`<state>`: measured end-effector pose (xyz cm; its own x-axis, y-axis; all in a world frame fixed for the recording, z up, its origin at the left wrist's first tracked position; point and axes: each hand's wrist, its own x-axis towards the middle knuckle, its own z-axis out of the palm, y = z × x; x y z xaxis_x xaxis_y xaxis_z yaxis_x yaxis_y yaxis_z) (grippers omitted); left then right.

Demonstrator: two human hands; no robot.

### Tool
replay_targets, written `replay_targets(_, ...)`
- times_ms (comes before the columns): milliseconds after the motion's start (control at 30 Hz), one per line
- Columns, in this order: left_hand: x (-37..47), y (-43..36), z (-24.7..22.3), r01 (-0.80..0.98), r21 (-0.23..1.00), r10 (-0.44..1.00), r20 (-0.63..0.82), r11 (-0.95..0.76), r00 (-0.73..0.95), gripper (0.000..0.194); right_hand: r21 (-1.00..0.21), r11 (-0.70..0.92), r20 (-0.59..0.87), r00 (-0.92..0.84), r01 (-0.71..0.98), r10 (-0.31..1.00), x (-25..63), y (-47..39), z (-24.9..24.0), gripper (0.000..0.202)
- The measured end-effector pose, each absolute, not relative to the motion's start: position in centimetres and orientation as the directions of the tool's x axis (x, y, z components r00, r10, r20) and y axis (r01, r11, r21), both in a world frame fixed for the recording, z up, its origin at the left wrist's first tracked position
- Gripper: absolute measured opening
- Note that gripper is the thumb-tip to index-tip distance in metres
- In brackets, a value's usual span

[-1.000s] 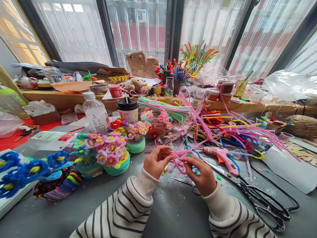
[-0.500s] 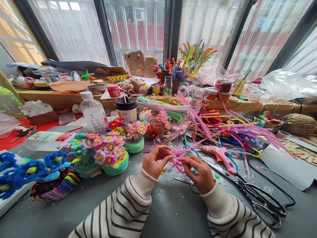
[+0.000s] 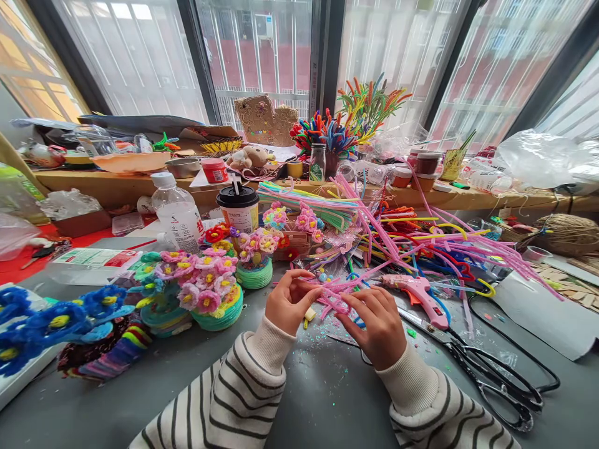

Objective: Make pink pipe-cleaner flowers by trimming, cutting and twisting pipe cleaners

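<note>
My left hand (image 3: 291, 304) is closed, thumb and forefinger pinching a fuzzy pink pipe cleaner (image 3: 335, 298). The strand is bent into loops between my two hands. My right hand (image 3: 374, 324) has its thumb and fingertips around the other side of the loops; the exact grip is partly hidden. Other pink stems lie just behind, so where the held strand ends cannot be made out. Under my right hand, small scissors (image 3: 344, 340) are mostly covered. A small yellow piece (image 3: 309, 315) lies near my left fingertips.
To the right lie a pink glue gun (image 3: 416, 293) and large black-handled scissors (image 3: 496, 374). A heap of coloured pipe cleaners (image 3: 421, 231) spreads behind. Pipe-cleaner flower pots (image 3: 218, 312), a bottle (image 3: 175, 212) and a lidded cup (image 3: 238, 209) stand left. Glitter dots the grey table (image 3: 318, 399).
My right hand has moved slightly up, its thumb dropping away from the forefinger. My left hand has shifted a little left. The pink loops between them have changed shape.
</note>
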<state>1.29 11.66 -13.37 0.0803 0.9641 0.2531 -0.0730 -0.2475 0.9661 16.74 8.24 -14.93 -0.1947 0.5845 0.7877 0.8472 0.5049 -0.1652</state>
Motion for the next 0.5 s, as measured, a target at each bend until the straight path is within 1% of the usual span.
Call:
replay_targets(133,1.32,11.56,-13.18,-0.109,0.966,0.968,0.243,-0.236,0.058,0.031,-0.182,0.495,0.802,-0.163,0.850,0.575,16.56,8.16,-15.00,0.012)
replay_targets(300,1.34,11.70,-13.12,-0.166,0.971,0.982,0.183,-0.173,0.044,0.031,-0.195,0.487,0.792,-0.156,0.852,0.590,16.47,8.18,-15.26,0.008)
replay_targets(500,1.36,11.72,-13.07,-0.152,0.973,0.984,0.177,-0.174,0.006,0.031,-0.220,0.479,0.799,-0.125,0.850,0.589,16.48,8.17,-15.32,0.009)
